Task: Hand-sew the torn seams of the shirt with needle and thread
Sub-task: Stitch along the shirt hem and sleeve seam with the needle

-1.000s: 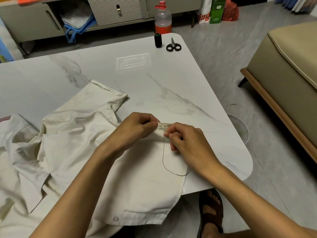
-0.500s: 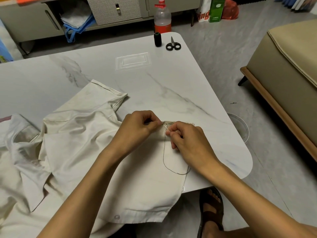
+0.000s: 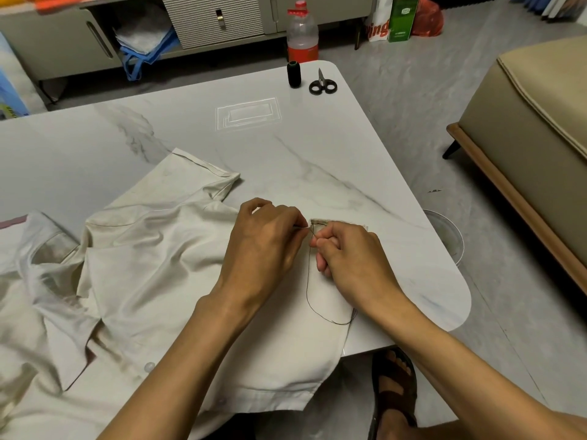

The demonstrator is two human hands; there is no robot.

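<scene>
A cream shirt (image 3: 152,268) lies spread over the near left of the white marble table (image 3: 286,154). Its torn seam edge (image 3: 340,223) shows between my two hands. My left hand (image 3: 266,246) pinches the thin needle (image 3: 303,228) at its fingertips, right beside the seam. My right hand (image 3: 349,262) has its fingers curled on the shirt edge just below the seam. A dark thread (image 3: 307,290) runs from the seam down in a loop across the cloth to under my right wrist.
A black thread spool (image 3: 293,74) and small black scissors (image 3: 322,85) sit at the table's far right corner. A bottle (image 3: 302,33) stands on the floor behind. A beige sofa (image 3: 540,138) is at right, a metal bowl (image 3: 448,239) beside the table.
The needle was at my right fingertips; it now sits at my left fingertips. My right hand has drawn its fingers in closer below the seam. The thread loop has stayed in place.
</scene>
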